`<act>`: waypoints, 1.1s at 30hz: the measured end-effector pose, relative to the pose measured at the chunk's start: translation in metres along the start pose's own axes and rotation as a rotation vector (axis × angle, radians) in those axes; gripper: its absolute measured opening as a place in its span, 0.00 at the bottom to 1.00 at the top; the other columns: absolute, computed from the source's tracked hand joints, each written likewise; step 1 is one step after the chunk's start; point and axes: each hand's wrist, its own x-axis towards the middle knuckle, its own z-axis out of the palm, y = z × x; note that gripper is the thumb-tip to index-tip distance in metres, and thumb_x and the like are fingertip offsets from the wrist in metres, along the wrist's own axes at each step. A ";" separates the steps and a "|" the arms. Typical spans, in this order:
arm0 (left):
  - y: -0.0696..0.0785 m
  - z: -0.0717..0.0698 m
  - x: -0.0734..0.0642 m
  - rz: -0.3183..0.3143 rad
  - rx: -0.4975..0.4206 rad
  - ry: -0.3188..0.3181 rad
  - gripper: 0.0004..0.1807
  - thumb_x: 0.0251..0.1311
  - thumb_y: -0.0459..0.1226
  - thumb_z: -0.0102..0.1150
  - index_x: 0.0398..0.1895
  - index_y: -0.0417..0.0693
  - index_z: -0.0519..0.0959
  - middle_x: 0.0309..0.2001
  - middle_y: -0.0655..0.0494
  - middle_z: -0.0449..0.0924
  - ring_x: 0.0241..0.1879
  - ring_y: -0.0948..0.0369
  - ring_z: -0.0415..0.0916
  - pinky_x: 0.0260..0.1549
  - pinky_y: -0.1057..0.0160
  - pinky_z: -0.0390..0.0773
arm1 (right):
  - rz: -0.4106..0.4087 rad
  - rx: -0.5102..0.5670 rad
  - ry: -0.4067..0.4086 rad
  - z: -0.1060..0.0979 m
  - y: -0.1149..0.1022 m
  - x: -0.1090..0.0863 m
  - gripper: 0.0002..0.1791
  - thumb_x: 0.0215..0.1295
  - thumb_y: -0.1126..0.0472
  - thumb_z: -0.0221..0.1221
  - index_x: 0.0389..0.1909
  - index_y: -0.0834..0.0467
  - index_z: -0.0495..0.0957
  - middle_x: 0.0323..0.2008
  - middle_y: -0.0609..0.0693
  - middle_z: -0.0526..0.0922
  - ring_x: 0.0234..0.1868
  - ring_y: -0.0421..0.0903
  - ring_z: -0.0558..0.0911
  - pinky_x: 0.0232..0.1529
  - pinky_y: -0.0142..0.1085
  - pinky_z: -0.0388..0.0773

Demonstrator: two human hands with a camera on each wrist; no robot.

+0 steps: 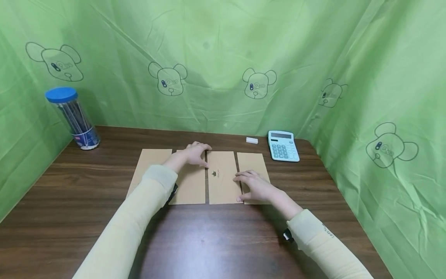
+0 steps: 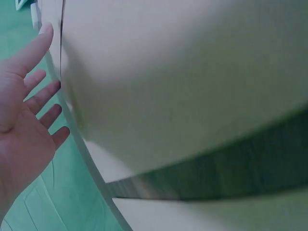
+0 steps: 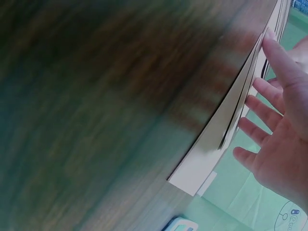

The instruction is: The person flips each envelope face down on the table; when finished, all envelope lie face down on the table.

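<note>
Several flat brown kraft-paper rectangles lie in a row on the table. The third from the left point(image 1: 223, 186) bears a small dark crown print. My left hand point(image 1: 191, 154) is over the upper part of the second one point(image 1: 189, 190), its thumb and fingertips reaching the gap beside the printed one. My right hand point(image 1: 256, 186) is over the rightmost one point(image 1: 251, 161), with fingertips and thumb at the printed one's right edge. Both wrist views show spread, fairly straight fingers on the left hand point(image 2: 26, 106) and right hand point(image 3: 284, 110). The leftmost rectangle point(image 1: 153, 159) is partly hidden by my left arm.
A light blue calculator point(image 1: 283, 146) lies at the back right, next to a small white block point(image 1: 252, 140). At the back left stands a clear blue-lidded jar point(image 1: 74, 116) of dark sticks. Green curtains point(image 1: 223, 58) border the wooden table point(image 1: 209, 240).
</note>
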 end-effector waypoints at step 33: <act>0.006 -0.006 0.019 0.197 -0.076 0.171 0.15 0.48 0.29 0.68 0.41 0.45 0.81 0.54 0.45 0.70 0.57 0.51 0.67 0.61 0.54 0.64 | -0.090 0.114 0.051 -0.003 0.002 0.001 0.37 0.51 0.44 0.67 0.58 0.61 0.72 0.59 0.59 0.73 0.65 0.61 0.65 0.67 0.52 0.57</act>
